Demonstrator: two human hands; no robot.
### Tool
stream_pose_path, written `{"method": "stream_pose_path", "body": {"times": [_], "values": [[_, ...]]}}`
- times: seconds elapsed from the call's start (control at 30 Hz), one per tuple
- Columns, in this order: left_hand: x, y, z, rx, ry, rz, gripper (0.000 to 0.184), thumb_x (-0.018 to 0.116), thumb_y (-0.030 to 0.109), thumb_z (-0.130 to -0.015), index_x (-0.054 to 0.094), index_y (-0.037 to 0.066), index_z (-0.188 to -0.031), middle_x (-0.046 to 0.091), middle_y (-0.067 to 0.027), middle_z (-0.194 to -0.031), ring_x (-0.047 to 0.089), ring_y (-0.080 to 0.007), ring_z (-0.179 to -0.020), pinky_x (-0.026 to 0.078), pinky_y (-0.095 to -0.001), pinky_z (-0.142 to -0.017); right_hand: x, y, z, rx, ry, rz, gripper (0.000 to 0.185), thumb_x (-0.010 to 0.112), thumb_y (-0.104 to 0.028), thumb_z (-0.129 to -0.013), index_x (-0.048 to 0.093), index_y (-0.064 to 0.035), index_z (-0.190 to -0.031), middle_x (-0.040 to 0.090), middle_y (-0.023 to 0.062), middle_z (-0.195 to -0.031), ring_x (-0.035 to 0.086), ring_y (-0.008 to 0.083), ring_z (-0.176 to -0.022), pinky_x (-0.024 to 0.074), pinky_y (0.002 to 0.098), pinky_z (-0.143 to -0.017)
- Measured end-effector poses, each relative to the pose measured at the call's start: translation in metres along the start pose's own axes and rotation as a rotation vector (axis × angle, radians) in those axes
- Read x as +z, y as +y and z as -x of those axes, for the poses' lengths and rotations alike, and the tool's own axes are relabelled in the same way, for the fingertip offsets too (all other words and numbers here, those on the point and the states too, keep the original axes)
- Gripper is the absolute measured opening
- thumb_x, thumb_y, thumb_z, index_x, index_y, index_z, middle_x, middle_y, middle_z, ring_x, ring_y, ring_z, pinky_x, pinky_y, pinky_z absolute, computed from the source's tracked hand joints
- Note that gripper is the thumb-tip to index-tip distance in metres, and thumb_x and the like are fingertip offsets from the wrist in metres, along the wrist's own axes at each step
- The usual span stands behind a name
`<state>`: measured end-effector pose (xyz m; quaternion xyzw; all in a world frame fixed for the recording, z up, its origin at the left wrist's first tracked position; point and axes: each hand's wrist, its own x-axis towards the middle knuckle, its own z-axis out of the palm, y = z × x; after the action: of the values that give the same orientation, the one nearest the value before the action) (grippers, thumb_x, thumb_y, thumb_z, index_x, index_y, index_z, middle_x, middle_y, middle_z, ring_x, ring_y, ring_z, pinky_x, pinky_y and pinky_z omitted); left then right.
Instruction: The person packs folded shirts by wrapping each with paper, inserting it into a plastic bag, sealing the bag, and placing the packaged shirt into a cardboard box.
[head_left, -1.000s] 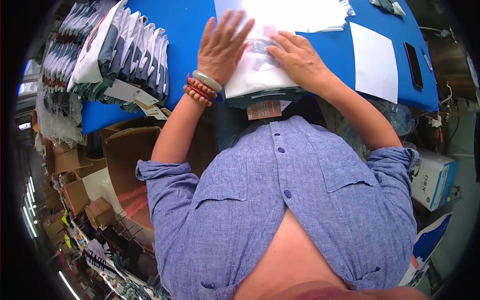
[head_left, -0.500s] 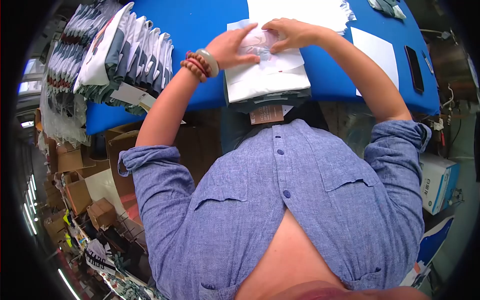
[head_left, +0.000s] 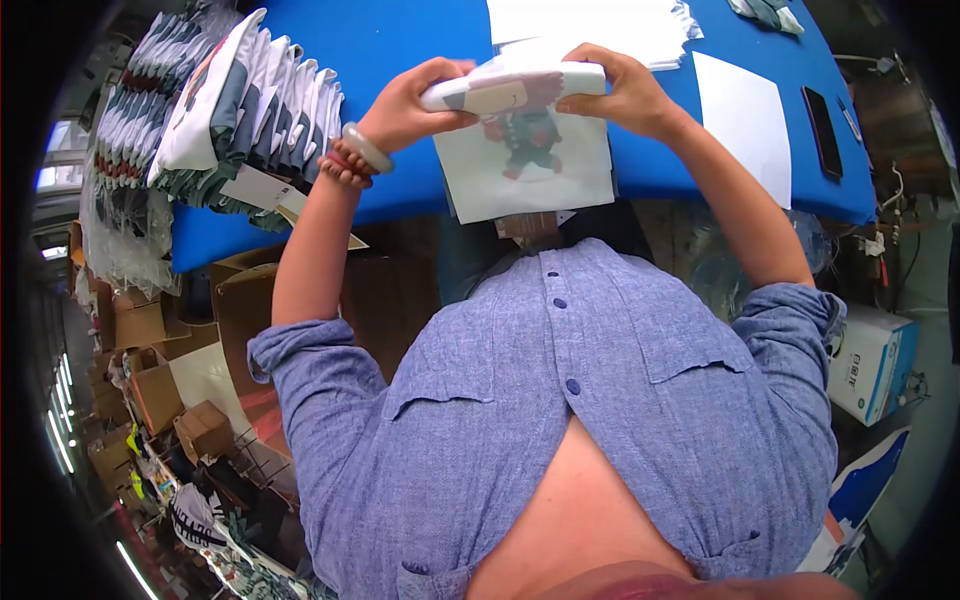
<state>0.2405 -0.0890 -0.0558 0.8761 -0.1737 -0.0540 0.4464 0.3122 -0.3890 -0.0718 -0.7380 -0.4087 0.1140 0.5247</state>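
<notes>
A folded white T-shirt point(head_left: 515, 90) is raised at the near edge of the blue table, its thick folded edge facing me. My left hand point(head_left: 410, 108) grips its left end, thumb below and fingers above. At the other end, my right hand point(head_left: 628, 92) pinches it the same way. Below the fold a pale, see-through-looking panel point(head_left: 470, 185) shows a printed figure in grey-green and pink; whether this is a sheet or cloth I cannot tell. A brown hang tag point(head_left: 528, 226) pokes out under the near edge.
Folded white and grey shirts point(head_left: 245, 110) stand in rows on the left of the blue table point(head_left: 390, 40). White paper sheets point(head_left: 590, 22) lie at the back, with another sheet point(head_left: 745, 125), a black phone point(head_left: 822, 130) and a pen on the right. Cardboard boxes point(head_left: 208, 428) sit below left.
Both hands have moved apart from the middle of the shirt to its two ends. The far part of the shirt is now lifted and folded toward me, and the printed figure has come into view.
</notes>
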Motion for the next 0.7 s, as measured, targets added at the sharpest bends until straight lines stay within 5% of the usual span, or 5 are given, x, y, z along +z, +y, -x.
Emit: {"method": "stream_pose_path", "body": {"times": [0.2,0.3,0.43,0.6,0.7], "values": [[0.017,-0.026,0.013,0.008,0.178,-0.02,0.049,0.083,0.026,-0.069,0.061,0.008,-0.108,0.038,-0.0161,-0.145,0.04,-0.0294,-0.133,0.038,-0.0401,-0.106,0.025,0.014,0.011,0.194,0.098,-0.389,0.035,0.076,-0.011,-0.079,0.06,-0.0108,-0.11,0.063,-0.0001,-0.102,0.056,0.0138,-0.105,0.0438,0.0323,-0.095],[0.016,-0.005,0.01,0.368,0.287,-0.698,0.047,0.082,0.021,-0.067,0.061,0.011,-0.107,0.036,-0.0135,-0.148,0.033,-0.0335,-0.138,0.032,-0.0438,-0.11,0.027,0.016,0.009,-0.247,0.264,0.232,0.035,0.077,-0.013,-0.078,0.06,-0.0119,-0.109,0.065,0.0005,-0.107,0.05,0.0213,-0.12,0.039,0.0381,-0.101],[0.008,0.027,0.009,0.377,0.181,-0.838,0.049,0.081,0.02,-0.067,0.061,0.013,-0.111,0.05,-0.0094,-0.138,0.045,-0.0314,-0.129,0.037,-0.0427,-0.106,0.017,0.003,0.01,-0.372,0.226,0.492,0.034,0.078,-0.016,-0.077,0.062,-0.0124,-0.107,0.065,0.0019,-0.111,0.042,0.0276,-0.129,0.035,0.0419,-0.105],[0.008,0.034,-0.005,0.03,-0.183,-0.248,0.054,0.079,0.018,-0.072,0.059,0.009,-0.121,0.064,-0.0075,-0.111,0.061,-0.0226,-0.102,0.049,-0.0319,-0.087,0.017,0.005,0.012,-0.297,0.169,0.416,0.034,0.077,-0.018,-0.079,0.061,-0.014,-0.108,0.063,0.0029,-0.112,0.051,0.0251,-0.119,0.042,0.0372,-0.098],[0.006,0.018,-0.015,-0.171,-0.257,-0.075,0.05,0.08,0.02,-0.074,0.06,0.005,-0.118,0.065,-0.0043,-0.102,0.06,-0.0146,-0.094,0.048,-0.0285,-0.084,0.02,0.005,0.014,0.118,0.068,0.041,0.039,0.074,-0.023,-0.082,0.057,-0.0093,-0.115,0.063,0.0089,-0.109,0.061,0.0225,-0.102,0.0478,0.0343,-0.088]]}}
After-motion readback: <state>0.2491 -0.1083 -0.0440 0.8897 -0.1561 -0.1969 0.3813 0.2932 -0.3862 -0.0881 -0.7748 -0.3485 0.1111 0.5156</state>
